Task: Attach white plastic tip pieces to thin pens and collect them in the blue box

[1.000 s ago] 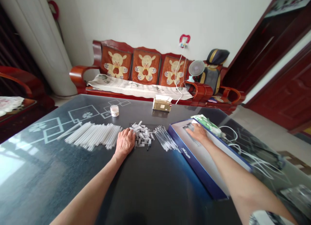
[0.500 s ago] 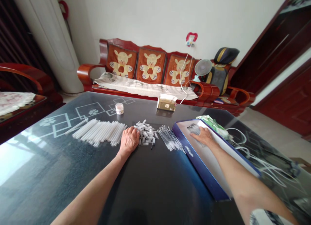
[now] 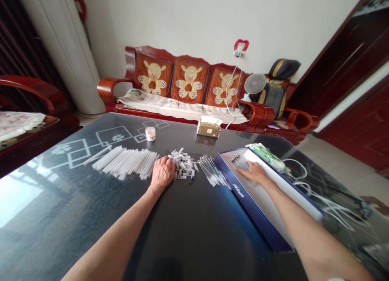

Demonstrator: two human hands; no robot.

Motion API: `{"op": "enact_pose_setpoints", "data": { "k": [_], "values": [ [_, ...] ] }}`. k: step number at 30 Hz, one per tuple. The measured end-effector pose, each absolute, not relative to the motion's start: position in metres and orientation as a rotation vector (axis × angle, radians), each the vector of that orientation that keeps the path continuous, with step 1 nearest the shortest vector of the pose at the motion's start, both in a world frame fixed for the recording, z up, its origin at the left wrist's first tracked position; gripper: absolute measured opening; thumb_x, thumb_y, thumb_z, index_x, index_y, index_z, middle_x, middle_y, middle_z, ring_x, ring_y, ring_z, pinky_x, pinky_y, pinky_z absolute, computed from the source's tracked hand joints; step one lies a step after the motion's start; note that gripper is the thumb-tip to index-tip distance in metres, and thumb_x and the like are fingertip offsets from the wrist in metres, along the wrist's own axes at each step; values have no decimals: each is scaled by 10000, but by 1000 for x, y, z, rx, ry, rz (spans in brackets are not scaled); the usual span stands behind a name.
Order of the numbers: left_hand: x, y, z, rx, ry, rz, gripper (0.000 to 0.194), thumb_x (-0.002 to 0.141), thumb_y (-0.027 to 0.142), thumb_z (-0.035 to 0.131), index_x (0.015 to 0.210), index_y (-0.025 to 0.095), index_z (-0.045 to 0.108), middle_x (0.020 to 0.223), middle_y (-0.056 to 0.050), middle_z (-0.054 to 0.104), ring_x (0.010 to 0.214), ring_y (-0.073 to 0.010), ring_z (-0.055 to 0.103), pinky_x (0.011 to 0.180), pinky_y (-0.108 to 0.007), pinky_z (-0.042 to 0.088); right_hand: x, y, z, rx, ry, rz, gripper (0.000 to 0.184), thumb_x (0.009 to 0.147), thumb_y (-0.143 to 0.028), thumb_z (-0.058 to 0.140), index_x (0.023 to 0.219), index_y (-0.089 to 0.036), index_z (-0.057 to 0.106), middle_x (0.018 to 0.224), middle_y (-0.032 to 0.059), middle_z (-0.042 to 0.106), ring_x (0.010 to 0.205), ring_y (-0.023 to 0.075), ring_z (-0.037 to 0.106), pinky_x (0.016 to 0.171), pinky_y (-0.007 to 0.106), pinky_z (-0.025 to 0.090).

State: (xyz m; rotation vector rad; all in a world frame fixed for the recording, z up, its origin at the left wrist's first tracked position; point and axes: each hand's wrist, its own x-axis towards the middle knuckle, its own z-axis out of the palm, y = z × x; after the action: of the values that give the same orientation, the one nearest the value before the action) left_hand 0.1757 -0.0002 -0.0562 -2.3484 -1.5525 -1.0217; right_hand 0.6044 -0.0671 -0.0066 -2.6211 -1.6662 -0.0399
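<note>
My left hand (image 3: 162, 173) rests palm down on the dark glass table (image 3: 194, 220), touching the edge of a heap of small white plastic pieces (image 3: 183, 164). To its left lies a row of clear plastic tubes (image 3: 126, 162). A bunch of thin rods with pale ends (image 3: 212, 171) lies on the table beyond the heap. My right hand (image 3: 255, 173) lies flat inside a blue box with a white inner surface (image 3: 252, 204), next to a small bunch of thin dark-and-clear rods (image 3: 240, 164). Neither hand visibly holds anything.
A small white jar (image 3: 150, 133) and a tan tissue box (image 3: 209, 128) stand at the table's far side. A green packet (image 3: 266, 153) and white cables (image 3: 322, 196) lie right of the blue box. A red wooden sofa (image 3: 182, 82) stands beyond the table.
The view has shifted slightly. Both hands stay close to where they were, the left beside the heap and the right inside the box.
</note>
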Motion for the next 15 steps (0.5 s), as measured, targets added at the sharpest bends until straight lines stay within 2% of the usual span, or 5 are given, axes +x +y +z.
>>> {"op": "enact_pose_setpoints", "data": {
  "k": [7, 15],
  "values": [
    [175, -1, -55, -2368, -1572, -1029, 272, 947, 319, 400, 966, 180, 633, 1057, -114, 647, 960, -253, 587, 868, -395, 429, 576, -99, -7, -2552, -1856, 43, 712, 804, -627, 514, 1359, -181, 479, 1289, 174, 544, 1149, 322, 561, 892, 373, 459],
    [176, -2, -52, -2380, -1584, -1041, 269, 939, 307, 393, 929, 182, 632, 1005, -119, 646, 940, -254, 586, 859, -401, 430, 560, -108, -3, -2487, -1935, 69, 601, 857, -562, 492, 1335, -198, 474, 1276, 163, 540, 1135, 324, 552, 877, 398, 457]
  ]
}}
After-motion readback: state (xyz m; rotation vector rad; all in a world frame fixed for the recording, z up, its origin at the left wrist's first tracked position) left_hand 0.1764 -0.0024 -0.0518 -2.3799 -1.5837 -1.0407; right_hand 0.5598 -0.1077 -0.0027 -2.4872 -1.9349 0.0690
